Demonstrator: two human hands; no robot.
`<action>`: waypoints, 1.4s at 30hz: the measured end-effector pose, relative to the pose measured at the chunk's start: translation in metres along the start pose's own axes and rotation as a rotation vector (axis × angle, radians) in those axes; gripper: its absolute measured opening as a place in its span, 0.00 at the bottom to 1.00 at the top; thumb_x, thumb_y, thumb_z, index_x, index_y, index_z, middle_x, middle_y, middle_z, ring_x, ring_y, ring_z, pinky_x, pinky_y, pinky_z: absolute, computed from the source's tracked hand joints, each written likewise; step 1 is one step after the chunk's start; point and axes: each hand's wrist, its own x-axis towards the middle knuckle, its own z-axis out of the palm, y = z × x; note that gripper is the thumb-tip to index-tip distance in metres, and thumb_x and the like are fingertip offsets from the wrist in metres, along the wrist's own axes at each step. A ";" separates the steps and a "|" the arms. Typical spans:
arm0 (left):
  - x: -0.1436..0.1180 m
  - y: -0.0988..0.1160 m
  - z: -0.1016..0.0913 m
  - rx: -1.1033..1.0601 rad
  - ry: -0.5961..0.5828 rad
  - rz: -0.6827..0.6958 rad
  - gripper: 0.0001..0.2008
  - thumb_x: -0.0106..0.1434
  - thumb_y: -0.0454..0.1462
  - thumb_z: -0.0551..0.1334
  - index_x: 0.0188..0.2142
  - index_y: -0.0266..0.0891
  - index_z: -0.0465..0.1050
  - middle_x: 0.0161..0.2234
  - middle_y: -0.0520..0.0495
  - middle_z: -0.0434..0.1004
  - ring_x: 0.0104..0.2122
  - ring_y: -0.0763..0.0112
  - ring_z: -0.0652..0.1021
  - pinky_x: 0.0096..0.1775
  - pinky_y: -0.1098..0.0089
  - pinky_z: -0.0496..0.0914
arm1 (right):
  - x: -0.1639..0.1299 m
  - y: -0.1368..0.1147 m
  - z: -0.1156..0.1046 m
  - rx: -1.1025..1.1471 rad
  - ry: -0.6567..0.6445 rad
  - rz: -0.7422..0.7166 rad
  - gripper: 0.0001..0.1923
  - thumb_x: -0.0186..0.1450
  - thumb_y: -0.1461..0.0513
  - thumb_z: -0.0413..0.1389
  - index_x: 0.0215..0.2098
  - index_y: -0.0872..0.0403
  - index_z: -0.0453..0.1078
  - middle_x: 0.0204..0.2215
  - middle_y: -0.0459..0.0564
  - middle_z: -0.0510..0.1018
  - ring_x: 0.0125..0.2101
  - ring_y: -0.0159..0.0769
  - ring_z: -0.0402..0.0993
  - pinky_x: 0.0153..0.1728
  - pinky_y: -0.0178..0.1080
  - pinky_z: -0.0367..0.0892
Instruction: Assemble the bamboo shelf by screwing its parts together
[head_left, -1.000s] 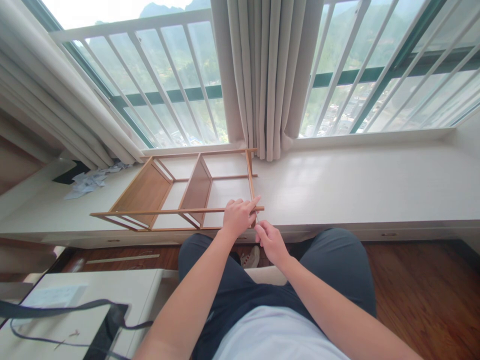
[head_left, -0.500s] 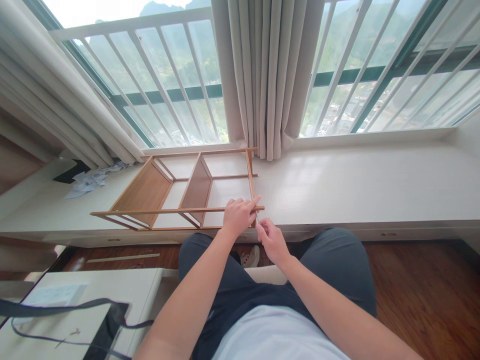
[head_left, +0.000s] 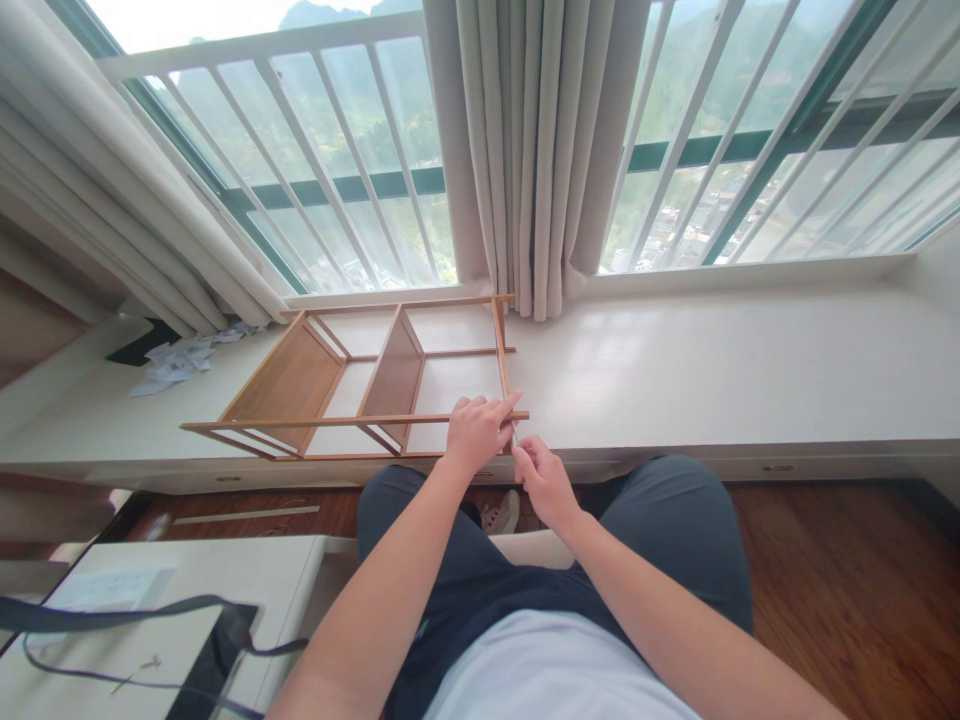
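Note:
A brown wooden shelf rack (head_left: 390, 375) lies on its side on the white window ledge, its two shelf panels standing upright. My left hand (head_left: 478, 433) is wrapped round the near rail by the rack's right end, its index finger stretched along the end bar. Just right of it, my right hand (head_left: 541, 477) pinches a thin metal tool (head_left: 515, 436), perhaps a hex key, whose upper end reaches the rack's near right corner. My fingers cover most of that tool and the joint it meets.
Torn white paper (head_left: 176, 362) lies at the ledge's left end. Behind the ledge hang grey curtains (head_left: 525, 150) before railed windows. A white table (head_left: 300, 570) with a dark strap (head_left: 187, 606) and small pieces (head_left: 150, 664) stands at lower left. The ledge's front edge (head_left: 675, 449) runs above my knees.

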 end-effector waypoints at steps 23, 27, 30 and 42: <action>-0.001 0.000 0.003 0.011 0.025 0.013 0.27 0.67 0.41 0.61 0.65 0.51 0.65 0.40 0.49 0.84 0.41 0.59 0.77 0.44 0.58 0.63 | 0.000 0.005 0.002 0.049 0.006 0.011 0.16 0.73 0.50 0.47 0.33 0.50 0.64 0.19 0.41 0.71 0.21 0.32 0.66 0.29 0.35 0.61; -0.001 -0.001 0.005 0.010 0.028 0.011 0.27 0.67 0.41 0.61 0.65 0.51 0.65 0.40 0.48 0.84 0.41 0.60 0.77 0.44 0.59 0.63 | 0.000 0.006 0.003 0.057 0.013 0.010 0.16 0.73 0.50 0.48 0.33 0.50 0.64 0.19 0.40 0.71 0.21 0.32 0.66 0.29 0.35 0.62; 0.000 -0.002 0.005 0.004 0.026 0.010 0.27 0.67 0.41 0.61 0.65 0.51 0.65 0.40 0.47 0.83 0.41 0.60 0.77 0.44 0.60 0.62 | 0.000 0.006 0.003 0.060 0.013 0.011 0.16 0.73 0.50 0.48 0.33 0.50 0.64 0.19 0.40 0.71 0.20 0.31 0.66 0.29 0.35 0.61; 0.001 -0.001 0.004 0.002 0.039 0.009 0.27 0.67 0.41 0.62 0.65 0.51 0.66 0.39 0.50 0.84 0.40 0.60 0.77 0.43 0.59 0.62 | 0.000 0.005 0.004 0.061 0.019 0.016 0.16 0.73 0.50 0.48 0.33 0.50 0.64 0.19 0.41 0.71 0.20 0.32 0.66 0.28 0.35 0.61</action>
